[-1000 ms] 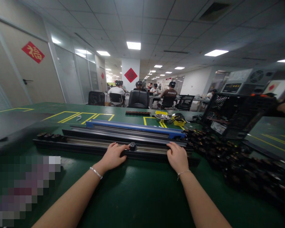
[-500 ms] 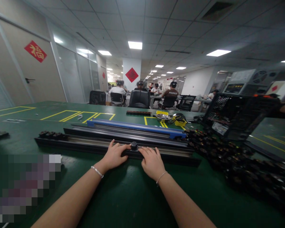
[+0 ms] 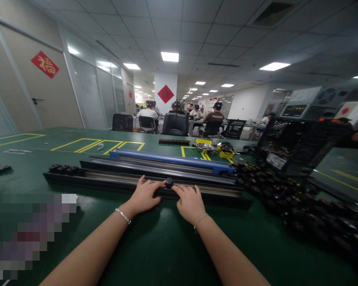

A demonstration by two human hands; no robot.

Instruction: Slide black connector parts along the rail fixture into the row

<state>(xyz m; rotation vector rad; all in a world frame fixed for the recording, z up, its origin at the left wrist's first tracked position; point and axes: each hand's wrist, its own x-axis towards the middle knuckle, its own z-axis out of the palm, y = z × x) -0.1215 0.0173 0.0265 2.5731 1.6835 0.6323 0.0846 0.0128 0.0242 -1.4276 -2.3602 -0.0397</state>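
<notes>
A small black block (image 3: 169, 182), which looks like a socket module, sits in the long black channel rail (image 3: 107, 180) lying across the table. From its left side my left hand (image 3: 145, 195) presses it with the index fingertip, the other fingers loosely spread over the rail. My right hand (image 3: 191, 201) touches its right side with bent fingers, so the block is held between both hands. More black modules (image 3: 64, 169) fill the rail's left end. How the block sits inside the channel is too small to tell.
Behind it lie another dark rail (image 3: 155, 169) and a blue rail (image 3: 167, 159). A heap of black wired parts (image 3: 286, 198) covers the right side, near an open computer case (image 3: 301, 143). Further back are a metal bowl (image 3: 205, 147) and yellow holders (image 3: 226, 150). People sit beyond the table.
My right hand has shifted slightly left, its fingertips closer against the black block. The left hand has moved barely at all, and the rails lie as before.
</notes>
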